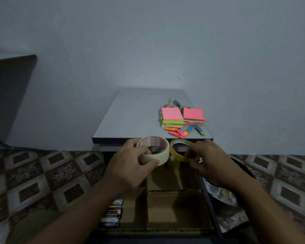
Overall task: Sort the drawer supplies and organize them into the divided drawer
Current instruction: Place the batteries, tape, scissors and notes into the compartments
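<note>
Head view: left hand (130, 164) grips a white tape roll (153, 150), thumb and fingers curled round its rim. Right hand (213, 164) pinches a clear yellowish tape roll (180, 150). Rolls touch side by side above the divided drawer (176, 208). Batteries (113, 214) lie in the left compartment. Sticky notes (172, 114) sit on the table (136, 117).
</note>
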Demonstrator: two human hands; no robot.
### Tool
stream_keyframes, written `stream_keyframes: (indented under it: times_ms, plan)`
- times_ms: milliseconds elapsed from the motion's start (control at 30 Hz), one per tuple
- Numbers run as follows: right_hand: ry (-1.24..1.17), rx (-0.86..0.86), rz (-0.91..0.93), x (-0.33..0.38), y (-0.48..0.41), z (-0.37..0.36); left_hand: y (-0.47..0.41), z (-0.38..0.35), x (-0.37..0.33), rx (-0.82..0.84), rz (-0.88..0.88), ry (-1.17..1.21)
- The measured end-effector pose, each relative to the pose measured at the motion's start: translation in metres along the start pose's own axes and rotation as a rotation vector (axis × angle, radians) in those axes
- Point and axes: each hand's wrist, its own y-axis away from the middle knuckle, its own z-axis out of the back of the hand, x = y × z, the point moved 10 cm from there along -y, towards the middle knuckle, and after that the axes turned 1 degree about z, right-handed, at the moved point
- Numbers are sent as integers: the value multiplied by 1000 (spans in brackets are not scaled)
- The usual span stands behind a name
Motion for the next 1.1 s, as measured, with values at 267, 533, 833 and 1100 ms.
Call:
stream_keyframes:
  times_ms: [267,533,833,1100]
  plan:
    - [5,90,-70,-17,22,-10,7,-58,-4,206,-19,-83]
    - [-6,147,-107,-24,17,-33,-7,-105,-3,370,4,-149]
    - [10,173,-116,-32,9,-57,-18,-150,25,509,63,-313]
    - [27,200,-123,-36,7,-69,-19,-161,31,591,101,-240]
